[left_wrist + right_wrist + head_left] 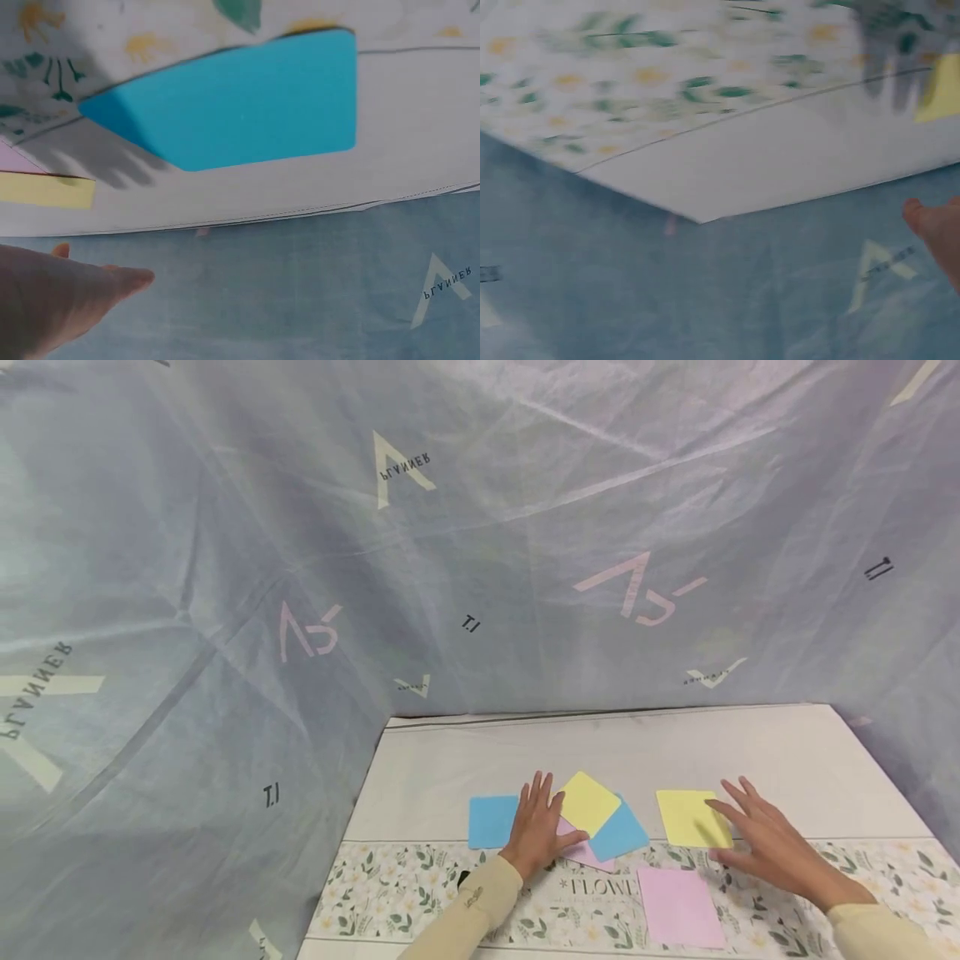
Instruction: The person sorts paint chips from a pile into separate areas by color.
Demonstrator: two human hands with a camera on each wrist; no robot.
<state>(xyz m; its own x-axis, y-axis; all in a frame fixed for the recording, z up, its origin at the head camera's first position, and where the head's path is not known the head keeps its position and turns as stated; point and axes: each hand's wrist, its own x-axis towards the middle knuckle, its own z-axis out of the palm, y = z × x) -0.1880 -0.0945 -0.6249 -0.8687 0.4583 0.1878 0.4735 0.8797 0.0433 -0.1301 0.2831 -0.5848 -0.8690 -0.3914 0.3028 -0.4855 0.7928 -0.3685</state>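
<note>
In the head view my left hand (534,832) is spread, palm down, between a blue paper square (491,822) and an overlapping group. A yellow square (590,803) tops that group, over a second blue square (621,833) and a partly covered pink square (588,854). Fingers apart, my right hand (768,846) is beside another yellow square (686,818), its fingertips overlapping the right edge. Whether either hand touches paper is unclear. The left wrist view shows the blue square (240,105) flat and the left hand (67,300) holding nothing; the right wrist view catches only fingers (939,232).
A separate pink square (680,907) lies near the front of the table. The white tabletop (450,752) has a floral printed band (405,889) across its front. Grey-blue cloth printed with letters (525,610) hangs behind and at both sides.
</note>
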